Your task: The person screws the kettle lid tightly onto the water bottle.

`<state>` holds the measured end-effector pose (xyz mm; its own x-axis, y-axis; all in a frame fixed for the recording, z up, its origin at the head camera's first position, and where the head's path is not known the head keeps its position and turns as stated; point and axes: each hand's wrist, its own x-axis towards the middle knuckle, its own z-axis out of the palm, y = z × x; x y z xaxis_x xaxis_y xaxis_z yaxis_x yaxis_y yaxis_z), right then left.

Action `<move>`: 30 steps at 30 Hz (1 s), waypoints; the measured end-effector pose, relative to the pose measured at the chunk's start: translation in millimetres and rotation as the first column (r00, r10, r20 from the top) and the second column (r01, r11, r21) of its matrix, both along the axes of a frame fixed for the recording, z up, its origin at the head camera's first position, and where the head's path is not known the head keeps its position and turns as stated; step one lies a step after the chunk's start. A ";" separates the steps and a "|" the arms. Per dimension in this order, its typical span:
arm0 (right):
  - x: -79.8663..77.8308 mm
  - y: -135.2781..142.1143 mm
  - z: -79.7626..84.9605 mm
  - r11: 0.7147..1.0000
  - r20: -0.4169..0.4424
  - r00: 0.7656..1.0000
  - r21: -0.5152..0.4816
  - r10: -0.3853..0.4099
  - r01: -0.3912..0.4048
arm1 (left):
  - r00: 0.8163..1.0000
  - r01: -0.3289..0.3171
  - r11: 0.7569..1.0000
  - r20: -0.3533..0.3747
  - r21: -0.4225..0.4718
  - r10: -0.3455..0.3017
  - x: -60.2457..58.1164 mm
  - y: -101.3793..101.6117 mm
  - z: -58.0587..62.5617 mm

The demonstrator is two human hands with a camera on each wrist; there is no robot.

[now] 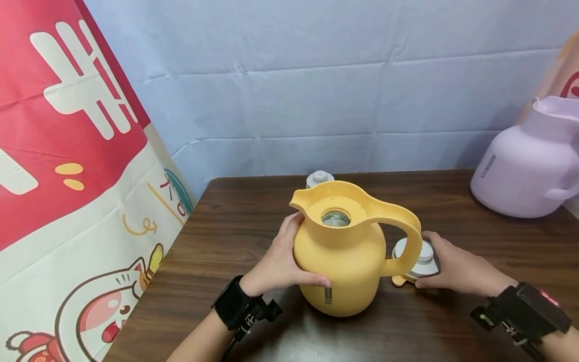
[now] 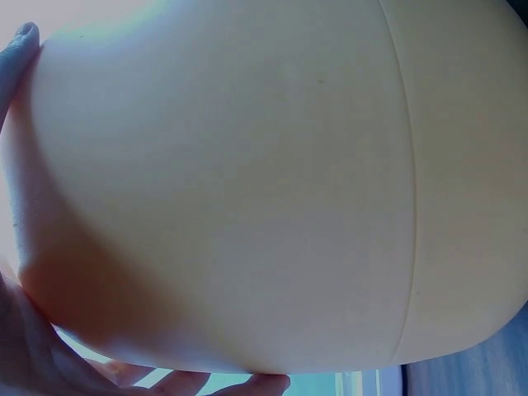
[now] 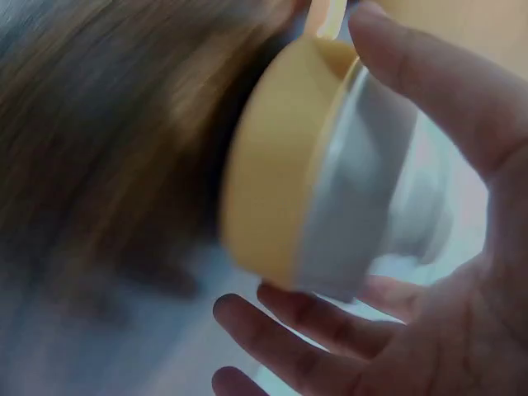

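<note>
Cataloguing from my remote seat. Item one: yellow vacuum jug (image 1: 339,266), upright on the wood-grain worktop (image 1: 217,241), within the curled fingers of the left hand (image 1: 285,256); left thumb (image 1: 315,279) across its front, mouth (image 1: 336,217) uncovered, handle (image 1: 412,232) toward the right fingers. Item two: yellow-and-grey lid (image 1: 428,269), plug (image 1: 426,250) upward, just beside that handle, gripped between thumb and fingers of the right hand (image 1: 457,266). Item three: white stopper (image 1: 319,177), behind the jug, beyond the left fingers. Item four: lilac jug (image 1: 520,171), well apart from the right fingers, farther back and to their right.

Step in hand, as I judge it: taking up the lid while the jug is steadied. Next move, I think: a firm right grip, a lift past the handle, a turn plug-down.

Defects of record: stopper partly hidden by the jug; lilac jug cut off by the frame; right wrist view blurred, so I cannot tell whether the lid touches the worktop.
</note>
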<state>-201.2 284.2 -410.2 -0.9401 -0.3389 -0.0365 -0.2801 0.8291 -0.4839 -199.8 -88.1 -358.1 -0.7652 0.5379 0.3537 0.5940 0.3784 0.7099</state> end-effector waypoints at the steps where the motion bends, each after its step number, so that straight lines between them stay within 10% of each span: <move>1: -0.3 1.6 -1.1 1.000 0.006 1.000 -0.009 0.014 -0.014 | 1.000 0.002 1.000 0.002 0.002 -0.002 0.6 -0.2 0.1; 18: 28.0 16.2 -0.1 0.996 0.055 0.997 -0.069 -0.054 0.058 | 0.999 0.038 0.999 -0.001 -0.005 -0.038 17.6 -2.2 2.8; 30: 55.5 25.1 25.9 0.977 -0.090 0.978 -0.113 -0.190 0.179 | 0.997 0.071 0.997 0.012 0.014 -0.071 28.8 -2.5 9.5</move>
